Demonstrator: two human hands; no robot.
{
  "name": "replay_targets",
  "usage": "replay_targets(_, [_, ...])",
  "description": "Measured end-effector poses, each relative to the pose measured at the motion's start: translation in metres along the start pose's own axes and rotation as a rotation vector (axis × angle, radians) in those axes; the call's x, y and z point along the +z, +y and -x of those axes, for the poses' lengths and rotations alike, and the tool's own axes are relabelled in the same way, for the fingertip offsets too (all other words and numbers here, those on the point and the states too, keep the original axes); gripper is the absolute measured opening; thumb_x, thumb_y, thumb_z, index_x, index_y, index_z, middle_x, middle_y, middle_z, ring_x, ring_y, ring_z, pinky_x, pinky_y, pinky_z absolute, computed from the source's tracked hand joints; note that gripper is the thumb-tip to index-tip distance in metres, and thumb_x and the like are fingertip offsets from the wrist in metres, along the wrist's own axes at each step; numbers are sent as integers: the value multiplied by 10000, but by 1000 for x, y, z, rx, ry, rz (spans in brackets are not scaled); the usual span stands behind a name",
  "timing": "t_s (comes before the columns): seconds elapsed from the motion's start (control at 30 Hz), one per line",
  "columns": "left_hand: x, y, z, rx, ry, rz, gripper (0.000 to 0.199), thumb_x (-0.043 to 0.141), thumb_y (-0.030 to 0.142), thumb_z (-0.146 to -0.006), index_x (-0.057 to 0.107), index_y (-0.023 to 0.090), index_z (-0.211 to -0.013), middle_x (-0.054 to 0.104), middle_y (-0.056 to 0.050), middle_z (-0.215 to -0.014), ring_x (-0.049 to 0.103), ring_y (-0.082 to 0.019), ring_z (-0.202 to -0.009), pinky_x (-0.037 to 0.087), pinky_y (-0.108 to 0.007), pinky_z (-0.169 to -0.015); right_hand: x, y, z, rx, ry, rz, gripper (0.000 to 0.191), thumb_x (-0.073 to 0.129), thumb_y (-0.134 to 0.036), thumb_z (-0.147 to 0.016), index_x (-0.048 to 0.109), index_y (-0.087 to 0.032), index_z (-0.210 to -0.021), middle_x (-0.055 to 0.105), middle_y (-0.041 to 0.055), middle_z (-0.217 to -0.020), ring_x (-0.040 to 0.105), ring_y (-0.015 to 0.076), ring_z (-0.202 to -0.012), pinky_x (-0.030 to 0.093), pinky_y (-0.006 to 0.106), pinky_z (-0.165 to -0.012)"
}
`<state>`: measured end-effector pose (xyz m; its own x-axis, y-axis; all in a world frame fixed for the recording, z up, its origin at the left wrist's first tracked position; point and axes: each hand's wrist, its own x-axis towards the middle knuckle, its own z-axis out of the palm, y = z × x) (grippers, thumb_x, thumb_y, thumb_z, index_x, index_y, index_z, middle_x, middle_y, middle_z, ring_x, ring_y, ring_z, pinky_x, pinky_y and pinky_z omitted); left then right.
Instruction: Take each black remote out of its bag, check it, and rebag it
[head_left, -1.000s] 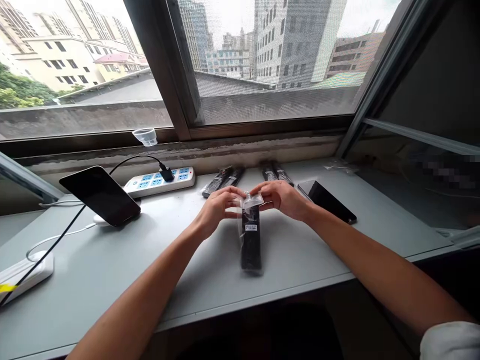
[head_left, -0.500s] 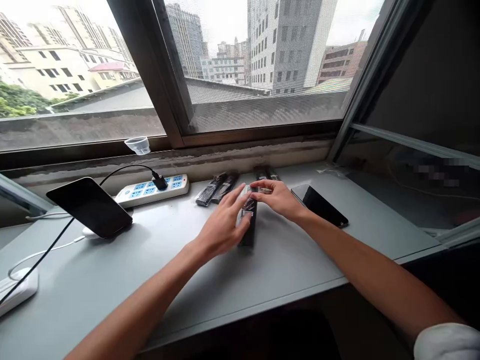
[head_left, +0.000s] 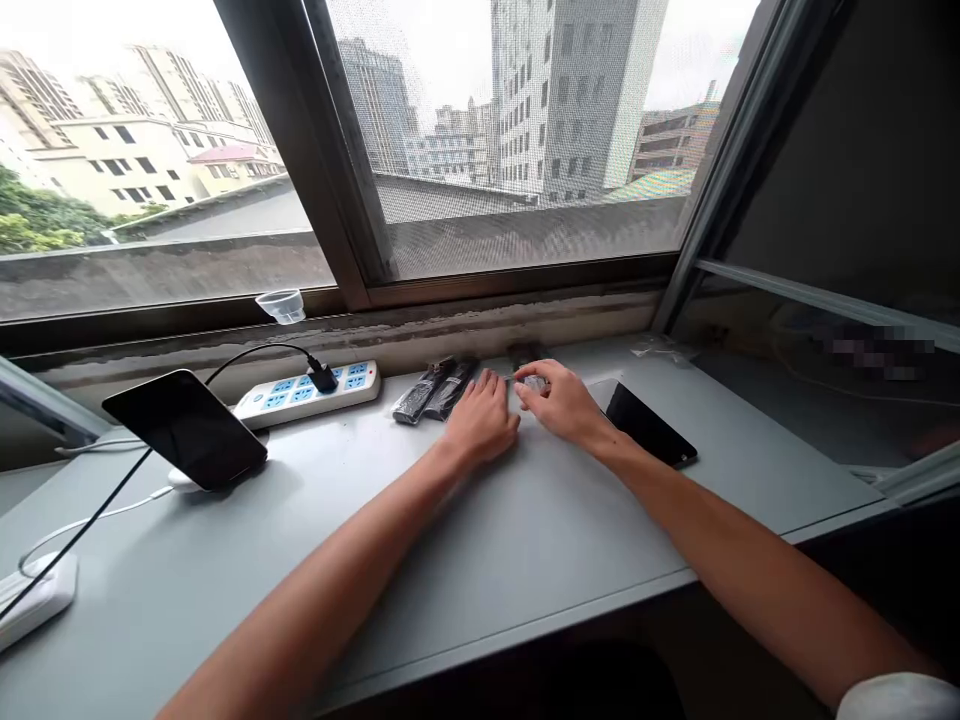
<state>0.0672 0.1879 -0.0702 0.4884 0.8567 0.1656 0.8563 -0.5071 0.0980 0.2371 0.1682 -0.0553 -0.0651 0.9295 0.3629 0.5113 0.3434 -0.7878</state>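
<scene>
My left hand (head_left: pixel 484 418) lies palm down with its fingers stretched forward, at the right side of the packets. Two slim black items in clear plastic wrap, one nearer the left (head_left: pixel 418 396) and one beside my fingers (head_left: pixel 448 392), lie side by side. Whatever is under the left palm is hidden. My right hand (head_left: pixel 559 400) is held with thumb and forefinger curved and apart, in front of another dark packet (head_left: pixel 525 352) at the back. Some shiny clear plastic (head_left: pixel 534 383) shows behind its fingertips; whether they touch it is unclear.
A black phone (head_left: pixel 649 425) lies right of my right hand. A black tablet (head_left: pixel 184 425) leans on a stand at the left. Behind it is a white power strip (head_left: pixel 307 393) with a plug and cable. A clear plastic cup (head_left: pixel 282 305) sits on the window sill.
The black wrapped packet both hands held is out of sight. My left hand has moved forward and flattened beside the other packets. My right hand has come away from that packet.
</scene>
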Motion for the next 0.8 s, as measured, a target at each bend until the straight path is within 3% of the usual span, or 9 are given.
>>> replay_targets(0.13, [2, -1, -27, -51, 91, -31, 525, 411, 302, -1028, 503, 56, -1483, 516, -233, -1563, 392, -332, -1526, 304, -471, -1245, -1, -8, 3, -18, -57, 20, 168, 672, -307, -933, 744, -222, -1058, 693, 94, -1214, 721, 208, -859, 572, 378, -847])
replay_targets(0.23, [-7, 0, -32, -115, 143, -50, 477, 404, 324, -1046, 526, 105, -1452, 573, -208, -1497, 440, -342, -1464, 379, -467, -1172, -2, -13, 4, -11, -58, 10, 162, 666, -314, -937, 744, -220, -1044, 694, 89, -1199, 713, 202, -862, 562, 362, -817])
replay_targets(0.37, [-27, -8, -16, -271, 172, -88, 438, 347, 334, -1056, 585, 113, -1351, 581, -239, -1422, 511, -394, -1351, 451, -501, -1058, -3, -17, 6, -21, -29, 20, 150, 666, -328, -937, 742, -236, -1027, 711, 73, -1176, 701, 200, -853, 545, 369, -825])
replay_targets(0.5, [-43, -28, 9, -429, 44, -105, 413, 543, 332, -947, 638, 41, -1225, 637, -323, -1258, 623, -476, -1183, 506, -529, -927, -2, -17, 8, -45, -47, 17, 146, 661, -338, -939, 736, -234, -1009, 731, 69, -1136, 694, 203, -847, 542, 354, -788])
replay_targets(0.63, [-49, -42, 25, -484, -40, -70, 345, 614, 297, -869, 671, 67, -1120, 701, -299, -1135, 681, -454, -1111, 522, -473, -890, 2, -14, 9, -57, -72, 21, 146, 660, -344, -939, 741, -239, -1001, 759, 63, -1097, 687, 212, -868, 539, 346, -773])
replay_targets(0.73, [-55, -49, 32, -506, -7, -37, 386, 629, 350, -859, 644, 104, -1155, 708, -261, -1158, 685, -421, -1121, 532, -443, -883, 2, -13, 8, -7, -102, -24, 169, 660, -369, -943, 743, -230, -992, 769, 55, -1027, 683, 202, -835, 547, 345, -769])
replay_targets(0.8, [-62, -56, 38, -489, 101, 50, 457, 656, 415, -862, 615, 122, -1211, 701, -228, -1197, 676, -386, -1150, 536, -431, -921, 1, -13, 6, 65, -143, -119, 184, 667, -381, -939, 737, -217, -987, 761, 61, -981, 692, 201, -812, 558, 323, -690])
